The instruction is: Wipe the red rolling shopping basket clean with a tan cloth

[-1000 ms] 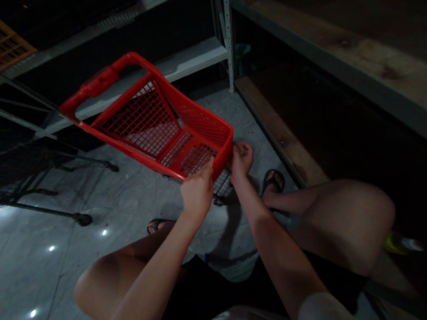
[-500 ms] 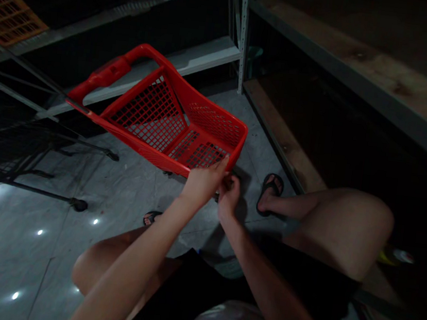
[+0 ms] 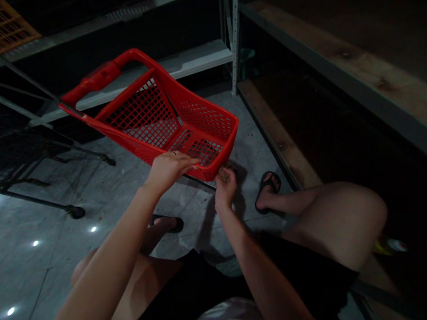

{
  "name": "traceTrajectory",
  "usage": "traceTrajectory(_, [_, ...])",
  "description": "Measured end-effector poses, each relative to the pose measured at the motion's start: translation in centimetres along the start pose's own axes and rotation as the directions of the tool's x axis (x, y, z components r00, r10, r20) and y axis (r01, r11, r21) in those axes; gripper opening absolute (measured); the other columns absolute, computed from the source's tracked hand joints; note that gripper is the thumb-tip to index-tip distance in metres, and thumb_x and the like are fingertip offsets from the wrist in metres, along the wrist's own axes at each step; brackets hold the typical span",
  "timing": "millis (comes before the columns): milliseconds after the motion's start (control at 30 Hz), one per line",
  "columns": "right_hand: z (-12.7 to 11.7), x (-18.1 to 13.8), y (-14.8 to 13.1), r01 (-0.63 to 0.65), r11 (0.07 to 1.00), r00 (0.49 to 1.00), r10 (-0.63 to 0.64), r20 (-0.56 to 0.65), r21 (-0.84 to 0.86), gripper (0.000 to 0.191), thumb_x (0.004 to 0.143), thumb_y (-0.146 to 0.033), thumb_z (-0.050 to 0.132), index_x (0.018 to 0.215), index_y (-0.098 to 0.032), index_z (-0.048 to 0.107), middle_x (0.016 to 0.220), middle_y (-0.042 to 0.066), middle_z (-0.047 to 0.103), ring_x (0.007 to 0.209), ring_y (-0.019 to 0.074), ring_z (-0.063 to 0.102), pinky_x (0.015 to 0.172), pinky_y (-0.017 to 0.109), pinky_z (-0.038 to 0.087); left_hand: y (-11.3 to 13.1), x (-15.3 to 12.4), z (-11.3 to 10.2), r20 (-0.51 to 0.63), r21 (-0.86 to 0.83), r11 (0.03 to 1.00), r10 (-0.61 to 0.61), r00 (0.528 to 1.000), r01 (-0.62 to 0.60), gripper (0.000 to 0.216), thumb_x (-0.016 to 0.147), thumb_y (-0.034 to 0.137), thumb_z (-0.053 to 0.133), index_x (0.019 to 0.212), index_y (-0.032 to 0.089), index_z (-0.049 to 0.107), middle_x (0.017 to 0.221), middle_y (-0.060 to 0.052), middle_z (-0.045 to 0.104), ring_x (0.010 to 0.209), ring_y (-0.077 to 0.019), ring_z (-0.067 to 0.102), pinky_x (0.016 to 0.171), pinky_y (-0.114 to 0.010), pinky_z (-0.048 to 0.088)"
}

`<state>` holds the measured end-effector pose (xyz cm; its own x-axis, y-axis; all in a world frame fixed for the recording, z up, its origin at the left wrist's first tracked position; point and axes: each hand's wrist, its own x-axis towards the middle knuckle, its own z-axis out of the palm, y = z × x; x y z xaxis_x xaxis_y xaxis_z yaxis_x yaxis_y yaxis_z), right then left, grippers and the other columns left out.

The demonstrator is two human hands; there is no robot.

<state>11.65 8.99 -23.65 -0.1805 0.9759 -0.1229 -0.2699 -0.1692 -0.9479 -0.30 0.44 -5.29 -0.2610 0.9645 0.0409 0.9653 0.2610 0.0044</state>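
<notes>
A red plastic shopping cart (image 3: 205, 99) with grid walls stands on the floor in front of me, its handle at the far left. Over its near rim, my left hand (image 3: 171, 168) is closed, thumb and fingers on the edge. By the front corner, just outside the basket, my right hand (image 3: 226, 187) is closed in a pinch. A small, dull brownish lump (image 3: 224, 176) shows between its fingers; its kind is too dark to make out. The cart's underside is mostly hidden.
Dark metal cart frames with a caster (image 3: 75, 212) stand at left. A grey metal shelf (image 3: 206, 58) runs behind the red cart, and wooden shelving (image 3: 343, 54) is at right. A yellow bottle (image 3: 387, 246) lies by my knee.
My left hand has moved left along the rim, away from the front corner and my right hand. My left foot has shifted right. The cart appears slightly further left in view.
</notes>
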Motion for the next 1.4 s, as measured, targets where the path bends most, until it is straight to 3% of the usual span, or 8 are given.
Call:
traceTrajectory(167, [1.4, -1.7, -3.2, -0.062, 0.993, 0.997, 0.067, -0.043, 0.099, 0.026, 0.075, -0.029, 0.074, 0.097, -0.021, 0.065, 0.101, 0.004, 0.072, 0.093, 0.0178, 0.067, 0.093, 0.036, 0.056, 0.3, 1.0, 0.1, -0.031, 0.014, 0.999, -0.045, 0.999, 0.046, 0.030, 0.099, 0.041, 0.061, 0.126, 0.037, 0.074, 0.116, -0.003, 0.079, 0.109, -0.0204, 0.069, 0.087, -0.028, 0.054])
traceTrajectory(367, [2.4, 2.4, -9.8, 0.308, 0.951, 0.951, -0.308, -0.002, -0.030, 0.015, 0.087, -0.027, 0.066, 0.101, -0.024, 0.072, 0.111, 0.005, 0.071, 0.115, 0.0202, 0.064, 0.113, 0.041, 0.046, 1.8, 2.1, 1.0, -0.095, 0.021, 0.996, -0.089, 0.991, 0.091, 0.030, 0.101, 0.043, 0.057, 0.124, 0.036, 0.075, 0.117, -0.001, 0.079, 0.108, -0.0208, 0.069, 0.084, -0.029, 0.053])
traceTrajectory(500, [1.5, 2.7, -7.2, 0.332, 0.939, 0.943, -0.333, 0.010, -0.087, 0.017, 0.087, -0.027, 0.064, 0.103, -0.025, 0.071, 0.118, 0.006, 0.069, 0.119, 0.0203, 0.062, 0.114, 0.041, 0.046, 2.6, 2.5, 1.5, -0.130, 0.000, 0.993, -0.116, 0.985, 0.117, 0.032, 0.102, 0.046, 0.054, 0.125, 0.036, 0.074, 0.116, -0.002, 0.079, 0.108, -0.0206, 0.068, 0.084, -0.029, 0.051])
traceTrajectory(700, [-1.0, 2.2, -0.5, -0.031, 0.988, 0.999, 0.027, -0.028, -0.154, 0.026, 0.077, -0.027, 0.062, 0.101, -0.020, 0.067, 0.100, 0.006, 0.073, 0.097, 0.0218, 0.067, 0.099, 0.043, 0.053, 3.4, 2.2, 2.0, -0.190, -0.004, 0.984, -0.173, 0.966, 0.176, 0.037, 0.103, 0.052, 0.048, 0.125, 0.039, 0.074, 0.115, 0.000, 0.080, 0.104, -0.0218, 0.068, 0.080, -0.031, 0.049])
traceTrajectory(800, [-0.8, 3.2, -2.5, 0.094, 0.989, 0.995, -0.089, 0.046, -0.114, 0.026, 0.078, -0.022, 0.057, 0.102, -0.022, 0.069, 0.106, 0.006, 0.074, 0.104, 0.0204, 0.067, 0.103, 0.040, 0.052, 3.5, 2.1, 2.0, -0.177, 0.007, 0.983, -0.182, 0.967, 0.186, 0.038, 0.103, 0.053, 0.048, 0.125, 0.039, 0.074, 0.115, 0.000, 0.080, 0.103, -0.0221, 0.068, 0.080, -0.031, 0.048])
traceTrajectory(967, [0.0, 4.9, -7.1, 0.366, 0.929, 0.915, -0.349, 0.203, -0.055, 0.034, 0.077, -0.010, 0.051, 0.098, -0.024, 0.073, 0.123, 0.004, 0.071, 0.124, 0.0179, 0.063, 0.117, 0.038, 0.043, 3.7, 2.2, 2.2, -0.196, 0.012, 0.986, -0.159, 0.968, 0.164, 0.036, 0.103, 0.051, 0.048, 0.125, 0.039, 0.074, 0.113, 0.002, 0.080, 0.099, -0.0214, 0.068, 0.079, -0.032, 0.048])
traceTrajectory(1167, [-0.8, 5.0, -3.8, 0.040, 0.997, 0.953, -0.059, 0.298, 0.069, 0.057, 0.079, -0.023, 0.061, 0.135, -0.028, 0.063, 0.146, 0.003, 0.064, 0.136, 0.0178, 0.058, 0.119, 0.042, 0.045, 4.0, 2.0, 2.4, -0.203, -0.044, 0.983, -0.185, 0.962, 0.179, 0.035, 0.104, 0.048, 0.049, 0.124, 0.036, 0.075, 0.116, 0.001, 0.080, 0.104, -0.0197, 0.071, 0.084, -0.030, 0.050])
traceTrajectory(1400, [-0.2, 7.4, -4.1, -0.154, 0.973, 0.907, 0.071, 0.416, 0.169, 0.039, 0.075, -0.029, 0.065, 0.112, -0.027, 0.078, 0.135, 0.001, 0.072, 0.127, 0.0198, 0.065, 0.109, 0.041, 0.053, 3.7, 1.5, 2.0, -0.123, -0.123, 0.972, -0.214, 0.969, 0.199, 0.033, 0.103, 0.047, 0.053, 0.125, 0.037, 0.074, 0.116, 0.001, 0.080, 0.103, -0.0185, 0.074, 0.077, -0.026, 0.050])
